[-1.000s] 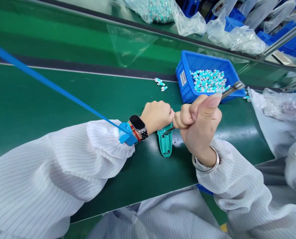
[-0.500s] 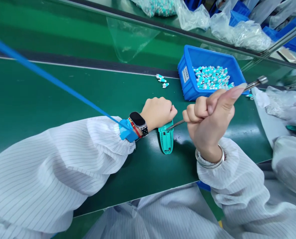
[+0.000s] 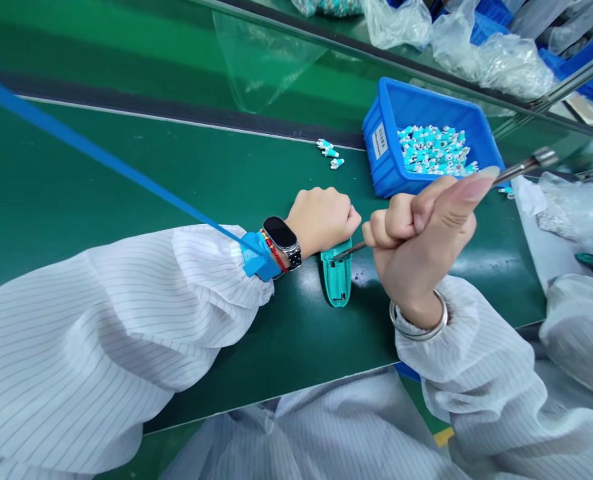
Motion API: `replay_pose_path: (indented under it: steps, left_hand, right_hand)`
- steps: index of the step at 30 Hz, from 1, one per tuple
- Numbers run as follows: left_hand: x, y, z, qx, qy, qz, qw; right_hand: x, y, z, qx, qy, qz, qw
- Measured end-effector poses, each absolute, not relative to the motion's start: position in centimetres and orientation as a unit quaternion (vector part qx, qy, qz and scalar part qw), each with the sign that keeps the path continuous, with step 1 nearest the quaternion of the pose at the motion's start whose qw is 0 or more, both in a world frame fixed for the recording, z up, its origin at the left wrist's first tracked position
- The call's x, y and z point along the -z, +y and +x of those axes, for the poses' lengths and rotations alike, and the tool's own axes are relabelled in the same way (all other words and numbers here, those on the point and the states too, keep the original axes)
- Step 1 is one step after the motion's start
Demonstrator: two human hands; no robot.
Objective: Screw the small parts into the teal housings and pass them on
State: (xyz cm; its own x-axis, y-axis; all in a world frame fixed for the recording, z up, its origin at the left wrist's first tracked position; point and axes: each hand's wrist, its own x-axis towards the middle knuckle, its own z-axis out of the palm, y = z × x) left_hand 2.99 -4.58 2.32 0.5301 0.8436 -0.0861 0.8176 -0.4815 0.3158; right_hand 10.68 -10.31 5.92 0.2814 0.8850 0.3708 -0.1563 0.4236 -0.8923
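A teal plastic housing (image 3: 337, 280) lies on the green belt (image 3: 126, 173) in front of me. My left hand (image 3: 321, 219) is closed in a fist over its far end and presses it down. My right hand (image 3: 419, 233) is a fist round a thin metal tool (image 3: 524, 165), thumb stretched along the shaft. The tool's tip (image 3: 337, 255) touches the top of the housing just below my left hand. A smartwatch and a blue strap (image 3: 259, 257) sit on my left wrist, a silver bangle (image 3: 419, 327) on my right.
A blue bin (image 3: 384, 157) of small teal-and-white parts stands beyond my right hand. A few loose parts (image 3: 329, 152) lie left of it. Clear plastic bags (image 3: 491, 57) lie along the back. Another person's white sleeve (image 3: 576, 320) and a plastic bag sit at the right.
My right hand drew back to the right, away from my left fist, so more of the tool's shaft shows. The tip stays on the housing. The view shifted slightly.
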Motion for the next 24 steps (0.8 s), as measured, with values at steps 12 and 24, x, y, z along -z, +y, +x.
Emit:
replay_pose_path:
  steps: [12, 24]
  left_hand:
    - [-2.3, -4.5, 2.7, -0.048, 0.469, 0.869, 0.147]
    - [-1.4, -4.7, 3.0, -0.089, 0.477, 0.867, 0.111]
  right_hand:
    - [-4.7, -10.8, 11.1, -0.382, -0.505, -0.328, 0.701]
    - [-6.2, -11.0, 12.7, -0.375, -0.448, -0.388, 0.713]
